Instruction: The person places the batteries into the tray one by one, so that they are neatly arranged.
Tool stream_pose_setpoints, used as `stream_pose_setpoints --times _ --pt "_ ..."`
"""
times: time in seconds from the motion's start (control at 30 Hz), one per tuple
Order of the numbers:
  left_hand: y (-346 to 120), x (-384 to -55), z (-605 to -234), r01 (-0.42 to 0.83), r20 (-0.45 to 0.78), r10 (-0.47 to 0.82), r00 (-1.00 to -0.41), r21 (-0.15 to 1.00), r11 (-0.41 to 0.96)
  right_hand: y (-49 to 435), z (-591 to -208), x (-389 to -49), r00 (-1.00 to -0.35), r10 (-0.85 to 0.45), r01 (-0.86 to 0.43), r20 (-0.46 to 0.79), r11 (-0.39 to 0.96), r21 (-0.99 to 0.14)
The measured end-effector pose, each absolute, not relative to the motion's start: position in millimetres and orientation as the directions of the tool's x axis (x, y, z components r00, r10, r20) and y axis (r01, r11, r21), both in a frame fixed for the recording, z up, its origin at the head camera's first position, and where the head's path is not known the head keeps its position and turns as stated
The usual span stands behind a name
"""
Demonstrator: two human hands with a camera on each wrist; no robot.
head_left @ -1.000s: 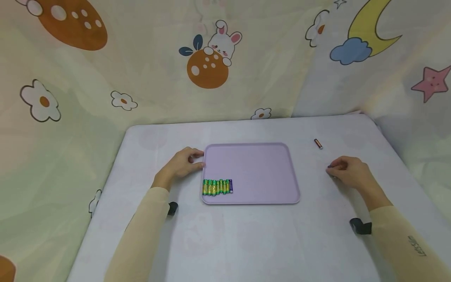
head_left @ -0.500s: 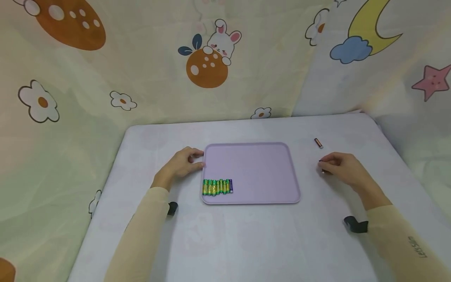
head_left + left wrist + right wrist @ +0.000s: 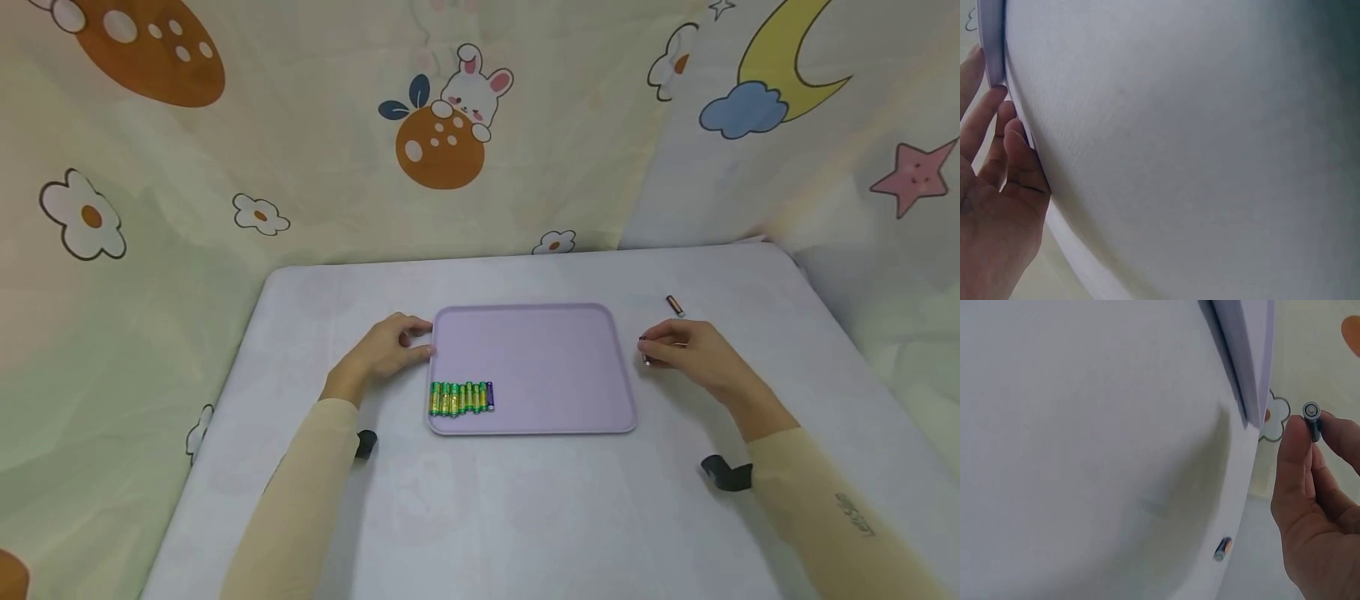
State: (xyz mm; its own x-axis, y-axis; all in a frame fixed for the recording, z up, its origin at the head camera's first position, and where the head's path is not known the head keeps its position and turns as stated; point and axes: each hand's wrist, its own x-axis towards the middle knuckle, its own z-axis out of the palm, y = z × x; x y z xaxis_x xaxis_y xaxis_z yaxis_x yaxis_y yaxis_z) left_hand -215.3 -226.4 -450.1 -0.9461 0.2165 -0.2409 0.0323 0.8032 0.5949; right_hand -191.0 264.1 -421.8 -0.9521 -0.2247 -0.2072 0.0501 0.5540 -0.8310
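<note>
In the head view a flat lilac tray (image 3: 540,367) lies on the white table. A row of several green-and-yellow batteries (image 3: 459,398) with one purple battery (image 3: 491,396) at its right end sits in the tray's front left corner. My left hand (image 3: 386,343) touches the tray's left rim with its fingertips, as the left wrist view also shows at the tray edge (image 3: 991,44). Just right of the tray, above the table, my right hand (image 3: 693,354) pinches a small battery (image 3: 1312,415) between thumb and fingers, one end facing the right wrist camera.
Another battery (image 3: 675,306), with a copper-coloured part, lies on the table (image 3: 525,508) behind my right hand. A cartoon-printed cloth (image 3: 322,133) hangs behind and beside the table. Dark straps (image 3: 727,473) show at the wrists.
My right hand has moved left towards the tray, carrying the battery. The left hand stays at the tray's rim, and the battery row and the loose battery lie as before.
</note>
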Motion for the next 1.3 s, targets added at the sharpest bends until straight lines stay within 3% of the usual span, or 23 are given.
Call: stream_pose_setpoints --times 0.73,1.3 --pt "-228.0 -214.7 -449.9 0.037 -0.237 0.22 -0.946 0.597 0.801 178.7 -427.8 -192.0 -0.914 -0.334 0.046 -0.229 0.476 -0.878" --pt "-225.7 -214.3 -447.4 0.04 -0.239 0.227 -0.944 0.601 0.798 122.4 -438.4 -188.5 -0.884 -0.407 -0.004 -0.229 0.497 -0.868"
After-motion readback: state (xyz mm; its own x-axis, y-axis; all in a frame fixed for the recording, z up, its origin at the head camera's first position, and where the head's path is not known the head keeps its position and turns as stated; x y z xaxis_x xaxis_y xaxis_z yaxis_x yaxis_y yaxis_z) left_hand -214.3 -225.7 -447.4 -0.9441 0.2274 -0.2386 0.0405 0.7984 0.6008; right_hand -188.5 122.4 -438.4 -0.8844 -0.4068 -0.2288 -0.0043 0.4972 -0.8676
